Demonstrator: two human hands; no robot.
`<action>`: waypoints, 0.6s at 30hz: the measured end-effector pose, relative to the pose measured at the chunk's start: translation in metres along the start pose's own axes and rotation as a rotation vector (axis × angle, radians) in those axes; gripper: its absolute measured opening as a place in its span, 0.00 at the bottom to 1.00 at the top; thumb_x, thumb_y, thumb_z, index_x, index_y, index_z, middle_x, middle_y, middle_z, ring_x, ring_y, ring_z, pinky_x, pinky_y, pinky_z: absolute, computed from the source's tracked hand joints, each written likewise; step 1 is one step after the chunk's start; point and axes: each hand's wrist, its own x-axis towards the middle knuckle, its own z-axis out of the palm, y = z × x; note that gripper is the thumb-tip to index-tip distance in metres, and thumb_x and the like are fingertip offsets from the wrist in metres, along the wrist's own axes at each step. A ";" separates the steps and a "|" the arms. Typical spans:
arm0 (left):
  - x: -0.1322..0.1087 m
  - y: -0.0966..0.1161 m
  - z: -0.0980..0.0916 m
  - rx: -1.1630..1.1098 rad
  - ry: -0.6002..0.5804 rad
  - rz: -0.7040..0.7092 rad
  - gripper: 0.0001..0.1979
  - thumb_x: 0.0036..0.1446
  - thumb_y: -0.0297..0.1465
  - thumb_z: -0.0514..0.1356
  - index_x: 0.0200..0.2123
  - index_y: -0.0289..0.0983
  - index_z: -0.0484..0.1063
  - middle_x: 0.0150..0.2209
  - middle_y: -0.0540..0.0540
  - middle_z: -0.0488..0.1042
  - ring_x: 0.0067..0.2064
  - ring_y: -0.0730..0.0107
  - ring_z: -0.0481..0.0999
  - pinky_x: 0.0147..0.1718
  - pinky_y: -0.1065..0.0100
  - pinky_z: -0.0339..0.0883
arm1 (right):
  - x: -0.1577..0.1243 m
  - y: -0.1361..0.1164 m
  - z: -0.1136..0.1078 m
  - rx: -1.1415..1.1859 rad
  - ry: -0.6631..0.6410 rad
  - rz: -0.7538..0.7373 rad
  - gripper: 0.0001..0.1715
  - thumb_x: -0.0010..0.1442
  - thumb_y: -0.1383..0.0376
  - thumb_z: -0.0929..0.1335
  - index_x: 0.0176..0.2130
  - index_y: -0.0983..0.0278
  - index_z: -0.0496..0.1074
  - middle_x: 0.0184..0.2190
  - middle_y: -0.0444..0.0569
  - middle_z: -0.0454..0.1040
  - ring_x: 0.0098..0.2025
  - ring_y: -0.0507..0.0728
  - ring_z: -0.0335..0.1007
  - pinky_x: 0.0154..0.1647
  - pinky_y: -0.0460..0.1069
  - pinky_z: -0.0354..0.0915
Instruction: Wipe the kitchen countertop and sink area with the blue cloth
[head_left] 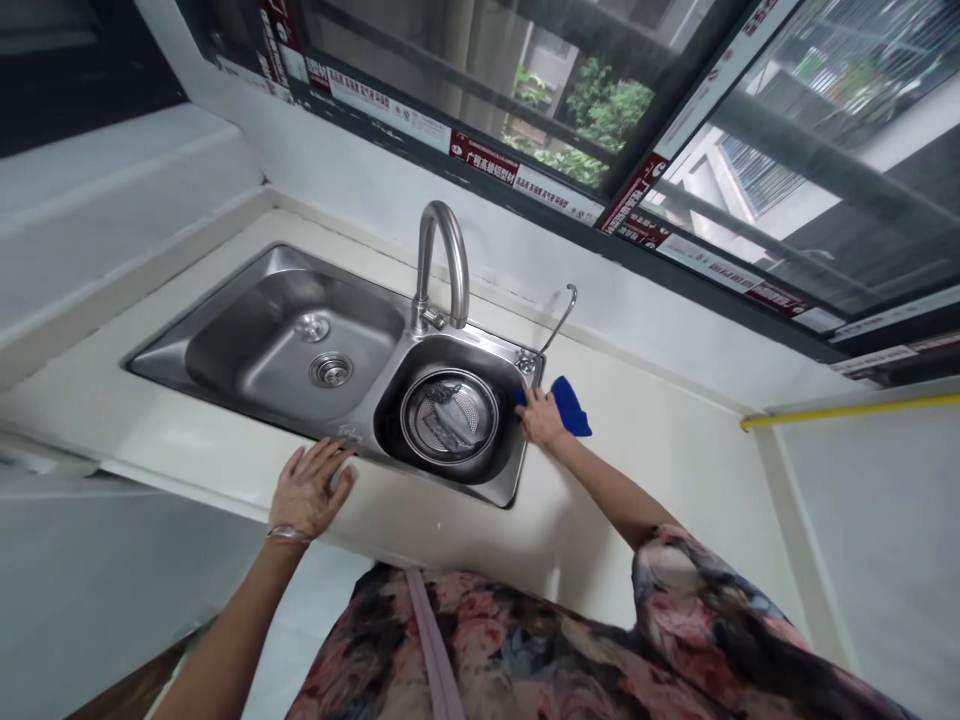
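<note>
Floral dress (480,650) | R hand (541,418): blue cloth (571,408), part hidden | strainer (448,417) contents unclear

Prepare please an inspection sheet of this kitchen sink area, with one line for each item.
Surface: cream countertop around a stainless steel double sink.
Things: blue cloth at the sink's right rim; strainer basket in the right basin.
Clutter: nothing seen.
Hands: right hand on the blue cloth, at the rim; left hand on the countertop, at the sink's front edge.
Cables: nothing seen.
Surroundings: gooseneck faucet behind the sink; labelled window frame beyond.
</note>
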 end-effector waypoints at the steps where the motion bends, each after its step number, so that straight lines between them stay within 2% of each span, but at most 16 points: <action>1: 0.000 -0.001 0.000 0.000 -0.006 0.000 0.22 0.67 0.42 0.52 0.56 0.44 0.79 0.60 0.42 0.78 0.66 0.53 0.71 0.69 0.47 0.52 | -0.011 -0.005 0.002 0.023 -0.011 -0.058 0.15 0.60 0.61 0.71 0.46 0.61 0.82 0.56 0.59 0.70 0.58 0.70 0.60 0.59 0.62 0.60; 3: 0.000 -0.002 0.000 0.012 -0.017 0.004 0.23 0.67 0.43 0.52 0.56 0.44 0.79 0.60 0.42 0.78 0.66 0.53 0.71 0.69 0.48 0.52 | -0.029 -0.009 0.006 0.080 -0.019 -0.123 0.15 0.58 0.60 0.71 0.45 0.59 0.83 0.53 0.56 0.72 0.56 0.67 0.63 0.59 0.59 0.61; 5: 0.000 -0.003 0.000 0.026 -0.018 0.013 0.23 0.67 0.43 0.52 0.56 0.44 0.78 0.60 0.42 0.78 0.66 0.53 0.71 0.69 0.48 0.52 | -0.039 0.001 0.005 0.135 0.004 -0.084 0.18 0.61 0.60 0.68 0.48 0.58 0.82 0.51 0.55 0.73 0.53 0.65 0.66 0.56 0.56 0.64; 9: 0.000 -0.002 -0.001 0.033 -0.005 0.020 0.22 0.67 0.41 0.52 0.56 0.44 0.78 0.60 0.43 0.79 0.66 0.53 0.71 0.70 0.48 0.52 | -0.035 0.054 -0.007 0.189 0.137 0.209 0.28 0.68 0.61 0.59 0.59 0.62 0.77 0.51 0.58 0.69 0.49 0.64 0.67 0.51 0.56 0.68; 12: 0.001 0.000 -0.003 0.041 0.000 0.027 0.21 0.67 0.41 0.53 0.56 0.46 0.78 0.60 0.44 0.78 0.66 0.54 0.71 0.70 0.48 0.52 | -0.021 0.089 -0.015 0.180 0.292 0.403 0.32 0.66 0.60 0.61 0.65 0.62 0.70 0.59 0.62 0.65 0.50 0.67 0.66 0.48 0.58 0.69; 14: 0.002 0.002 -0.005 0.048 0.014 0.036 0.20 0.68 0.41 0.52 0.56 0.46 0.78 0.59 0.45 0.79 0.65 0.54 0.72 0.70 0.49 0.53 | -0.009 0.098 -0.015 0.157 0.306 0.374 0.38 0.63 0.62 0.63 0.71 0.60 0.62 0.67 0.63 0.57 0.50 0.68 0.66 0.46 0.60 0.70; 16: 0.002 0.003 -0.006 0.052 0.026 0.039 0.20 0.68 0.41 0.52 0.56 0.46 0.78 0.59 0.45 0.79 0.65 0.54 0.73 0.69 0.49 0.54 | 0.005 0.095 -0.012 0.133 0.232 0.260 0.43 0.62 0.64 0.63 0.74 0.57 0.56 0.73 0.60 0.49 0.51 0.67 0.66 0.46 0.60 0.70; 18: 0.003 0.003 -0.007 0.055 0.019 0.038 0.20 0.68 0.41 0.53 0.56 0.46 0.78 0.59 0.45 0.79 0.65 0.54 0.73 0.69 0.49 0.54 | 0.019 0.088 -0.009 0.106 0.134 0.179 0.40 0.63 0.64 0.62 0.72 0.55 0.58 0.73 0.57 0.50 0.52 0.68 0.65 0.47 0.60 0.70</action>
